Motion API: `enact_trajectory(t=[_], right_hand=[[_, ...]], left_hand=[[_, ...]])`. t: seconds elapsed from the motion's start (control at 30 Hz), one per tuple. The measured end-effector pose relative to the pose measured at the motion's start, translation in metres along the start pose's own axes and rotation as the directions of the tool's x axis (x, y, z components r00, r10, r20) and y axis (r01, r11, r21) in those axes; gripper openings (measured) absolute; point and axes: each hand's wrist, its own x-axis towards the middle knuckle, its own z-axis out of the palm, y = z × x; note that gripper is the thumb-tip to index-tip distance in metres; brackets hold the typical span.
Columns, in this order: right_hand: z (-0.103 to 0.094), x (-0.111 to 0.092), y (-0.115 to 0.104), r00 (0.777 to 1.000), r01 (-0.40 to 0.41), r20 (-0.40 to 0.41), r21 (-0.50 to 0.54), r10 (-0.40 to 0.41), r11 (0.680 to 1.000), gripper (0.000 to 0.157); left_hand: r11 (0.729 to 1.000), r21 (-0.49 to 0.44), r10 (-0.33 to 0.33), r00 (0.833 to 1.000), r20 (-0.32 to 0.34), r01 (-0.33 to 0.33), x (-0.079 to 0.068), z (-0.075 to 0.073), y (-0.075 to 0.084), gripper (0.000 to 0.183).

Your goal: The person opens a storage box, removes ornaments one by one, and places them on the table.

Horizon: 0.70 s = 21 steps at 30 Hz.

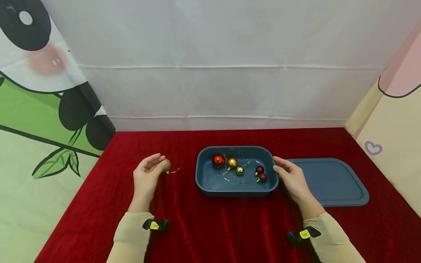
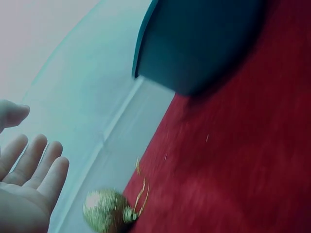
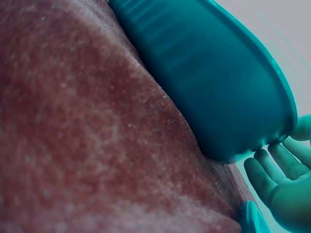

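Observation:
My left hand is over the red cloth, left of the blue box, its fingers loosely bent. Just beyond its fingertips lies a gold Christmas ball with a gold cord; the left wrist view shows a gap between hand and ball. My right hand is at the box's right end, with relaxed fingers against the outer wall and the thumb near the rim. Inside the box lie a large red ball, two gold balls and two small dark red balls.
Right of the box, partly behind my right hand, a flat blue lid lies on the red cloth. A white cloth wall rises behind the table's far edge. Printed hangings flank both sides.

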Motion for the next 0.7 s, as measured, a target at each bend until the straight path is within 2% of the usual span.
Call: enact_trajectory(t=[0.17,0.4,0.7], right_hand=[[0.001,0.000,-0.001,1.000,-0.002,-0.003,0.003,0.002,1.000,0.046],[-0.001,-0.001,0.000,1.000,0.002,0.016,-0.001,-0.002,1.000,0.047],[-0.002,0.001,0.002,1.000,0.006,0.030,-0.014,-0.005,1.000,0.049]], left_hand=[[0.999,0.032,0.000,0.995,0.104,-0.003,-0.007,0.019,0.004,0.031],[0.997,0.081,-0.019,0.976,0.217,0.002,-0.015,0.046,0.007,0.032],[0.994,0.113,-0.035,0.952,0.305,0.000,-0.023,0.074,0.006,0.036]])
